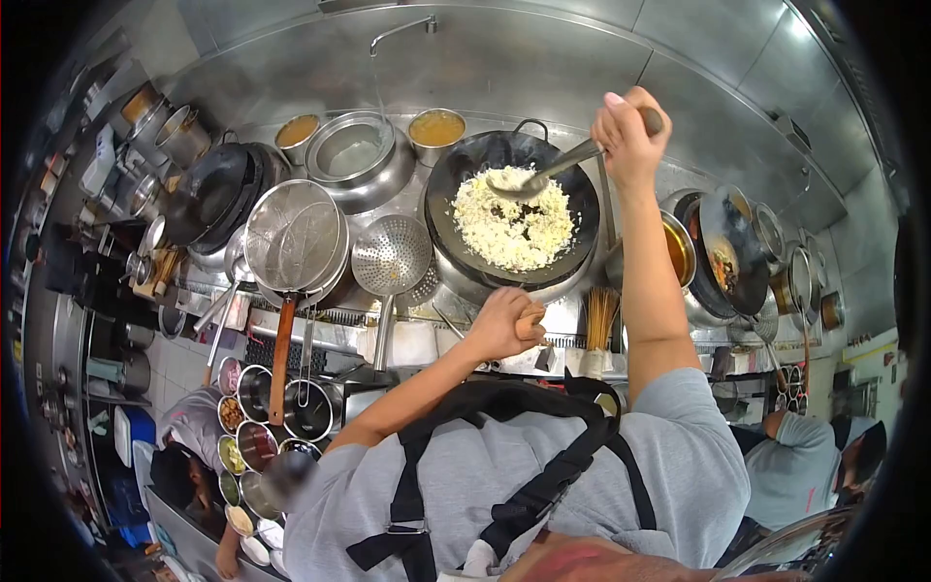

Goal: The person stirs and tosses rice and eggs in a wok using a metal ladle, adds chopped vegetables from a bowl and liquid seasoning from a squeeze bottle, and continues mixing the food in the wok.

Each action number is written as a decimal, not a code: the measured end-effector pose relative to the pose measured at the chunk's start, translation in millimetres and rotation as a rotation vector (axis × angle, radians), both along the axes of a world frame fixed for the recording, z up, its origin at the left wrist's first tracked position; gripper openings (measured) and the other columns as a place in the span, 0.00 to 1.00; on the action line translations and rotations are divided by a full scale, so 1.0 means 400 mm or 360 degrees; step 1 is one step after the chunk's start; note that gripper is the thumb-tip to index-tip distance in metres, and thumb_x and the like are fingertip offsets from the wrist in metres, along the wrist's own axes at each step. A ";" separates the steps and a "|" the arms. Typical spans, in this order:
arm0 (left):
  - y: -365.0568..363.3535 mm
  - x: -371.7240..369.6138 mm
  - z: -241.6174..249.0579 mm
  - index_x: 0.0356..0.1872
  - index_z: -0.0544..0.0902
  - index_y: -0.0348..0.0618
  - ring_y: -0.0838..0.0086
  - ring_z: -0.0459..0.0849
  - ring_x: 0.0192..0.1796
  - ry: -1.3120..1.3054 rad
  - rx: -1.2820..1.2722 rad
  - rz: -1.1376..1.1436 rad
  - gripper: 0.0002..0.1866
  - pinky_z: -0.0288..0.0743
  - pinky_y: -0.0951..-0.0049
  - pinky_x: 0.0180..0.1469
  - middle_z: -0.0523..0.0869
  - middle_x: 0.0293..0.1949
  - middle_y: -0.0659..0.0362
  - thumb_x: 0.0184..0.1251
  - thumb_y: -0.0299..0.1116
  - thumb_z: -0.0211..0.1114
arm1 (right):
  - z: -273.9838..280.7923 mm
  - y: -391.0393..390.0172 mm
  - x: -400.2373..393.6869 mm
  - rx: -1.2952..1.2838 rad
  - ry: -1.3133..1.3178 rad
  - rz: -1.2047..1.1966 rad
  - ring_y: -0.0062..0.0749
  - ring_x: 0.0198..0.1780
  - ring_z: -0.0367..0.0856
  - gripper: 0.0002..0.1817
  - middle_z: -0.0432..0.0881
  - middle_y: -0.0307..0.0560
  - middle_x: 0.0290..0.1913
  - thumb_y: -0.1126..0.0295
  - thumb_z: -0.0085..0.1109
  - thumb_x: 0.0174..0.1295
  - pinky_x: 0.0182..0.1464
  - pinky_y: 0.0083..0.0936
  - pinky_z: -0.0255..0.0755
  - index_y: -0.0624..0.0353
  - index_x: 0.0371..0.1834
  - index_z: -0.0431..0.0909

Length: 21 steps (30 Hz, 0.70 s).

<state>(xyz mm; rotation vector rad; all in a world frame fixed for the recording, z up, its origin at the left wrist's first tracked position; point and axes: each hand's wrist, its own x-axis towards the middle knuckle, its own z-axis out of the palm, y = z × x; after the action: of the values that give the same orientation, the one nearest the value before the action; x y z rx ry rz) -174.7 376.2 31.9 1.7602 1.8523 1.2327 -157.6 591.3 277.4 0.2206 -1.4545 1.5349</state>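
My right hand (630, 136), raised over the far right side of the wok, is closed around the handle of a ladle (570, 157). The ladle's bowl rests in the pale, egg-flecked rice (519, 247) spread across the middle of the black wok (443, 209). At the wok's near edge, my left hand (506, 324) is wrapped round a light-brown, wooden-looking wok handle, mostly hidden by my fingers. The wok sits on the stove, with dark metal showing through gaps in the rice.
Left of the wok lie a perforated skimmer (392, 254) and a wire strainer (294, 233). Behind them stand a water pot (351, 155) and a container of yellowish liquid (436, 127). A bamboo brush (600, 320) stands at front right. Co-workers (810, 456) are on both sides.
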 end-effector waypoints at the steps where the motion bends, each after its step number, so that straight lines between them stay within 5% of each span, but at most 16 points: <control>1: 0.017 0.001 -0.006 0.44 0.81 0.43 0.53 0.72 0.62 0.0188 0.0001 0.0106 0.24 0.62 0.54 0.68 0.78 0.53 0.49 0.46 0.42 0.74 | -0.022 -0.003 -0.012 0.0117 0.0026 -0.0096 0.16 0.16 0.61 0.16 0.64 0.33 0.15 0.81 0.55 0.62 0.18 0.20 0.56 0.58 0.19 0.62; 4: 0.039 0.002 -0.078 0.38 0.82 0.41 0.45 0.63 0.68 0.0504 -0.0019 0.0330 0.19 0.52 0.43 0.72 0.71 0.61 0.43 0.50 0.44 0.69 | -0.170 -0.027 -0.065 0.0514 -0.0029 -0.0420 0.15 0.20 0.67 0.13 0.67 0.34 0.16 0.79 0.58 0.60 0.22 0.17 0.60 0.59 0.20 0.68; 5: 0.026 0.001 -0.112 0.37 0.82 0.40 0.46 0.63 0.69 0.0573 -0.0046 0.0295 0.18 0.51 0.44 0.72 0.71 0.61 0.43 0.50 0.43 0.69 | -0.248 0.025 -0.068 0.0124 -0.0359 -0.0053 0.14 0.20 0.66 0.14 0.67 0.32 0.16 0.77 0.61 0.59 0.22 0.16 0.58 0.59 0.18 0.68; 8: 0.016 -0.031 -0.140 0.29 0.83 0.39 0.47 0.62 0.70 0.0639 0.0020 0.0233 0.14 0.50 0.44 0.73 0.71 0.62 0.43 0.47 0.40 0.68 | -0.180 0.093 -0.089 0.0379 -0.0553 -0.0518 0.13 0.18 0.63 0.16 0.67 0.30 0.15 0.75 0.64 0.58 0.21 0.17 0.54 0.59 0.17 0.67; 11: 0.010 -0.031 -0.111 0.34 0.84 0.38 0.48 0.62 0.71 0.0612 -0.0019 0.0196 0.16 0.50 0.46 0.74 0.71 0.63 0.44 0.47 0.39 0.68 | -0.031 0.064 -0.048 0.0325 -0.0255 -0.0317 0.13 0.19 0.63 0.15 0.67 0.31 0.16 0.78 0.59 0.61 0.21 0.17 0.55 0.59 0.18 0.66; 14: 0.008 -0.029 -0.103 0.33 0.84 0.37 0.48 0.61 0.71 0.0632 -0.0013 0.0194 0.16 0.50 0.46 0.74 0.71 0.63 0.45 0.48 0.39 0.68 | -0.099 0.075 -0.071 0.0306 0.0176 -0.0302 0.14 0.19 0.64 0.16 0.66 0.33 0.16 0.79 0.56 0.62 0.21 0.18 0.57 0.60 0.18 0.65; 15: 0.007 -0.029 -0.101 0.33 0.84 0.37 0.48 0.61 0.71 0.0666 -0.0037 0.0183 0.16 0.51 0.46 0.74 0.71 0.64 0.45 0.48 0.39 0.68 | -0.165 0.071 -0.091 0.0291 0.0065 -0.0411 0.16 0.18 0.63 0.16 0.66 0.35 0.16 0.80 0.54 0.62 0.20 0.18 0.57 0.60 0.17 0.64; 17: 0.008 -0.033 -0.108 0.33 0.84 0.37 0.49 0.63 0.70 0.0620 0.0025 0.0164 0.14 0.52 0.46 0.73 0.72 0.61 0.46 0.50 0.38 0.66 | -0.237 0.103 -0.100 -0.0033 -0.0343 -0.0024 0.16 0.17 0.62 0.17 0.66 0.34 0.16 0.81 0.54 0.62 0.19 0.18 0.56 0.58 0.17 0.63; 21: -0.015 -0.043 -0.126 0.34 0.83 0.39 0.50 0.65 0.69 0.0516 0.0010 0.0119 0.16 0.55 0.46 0.72 0.73 0.58 0.47 0.48 0.40 0.70 | -0.014 0.097 -0.052 0.0084 -0.0637 -0.0131 0.13 0.14 0.57 0.19 0.61 0.30 0.13 0.75 0.59 0.62 0.16 0.18 0.51 0.54 0.16 0.63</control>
<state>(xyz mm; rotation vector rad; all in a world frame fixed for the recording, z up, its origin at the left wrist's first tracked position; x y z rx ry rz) -191.8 370.3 -18.4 2.0084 2.1068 1.0259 -178.4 630.2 271.8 -0.1235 -1.7923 1.5323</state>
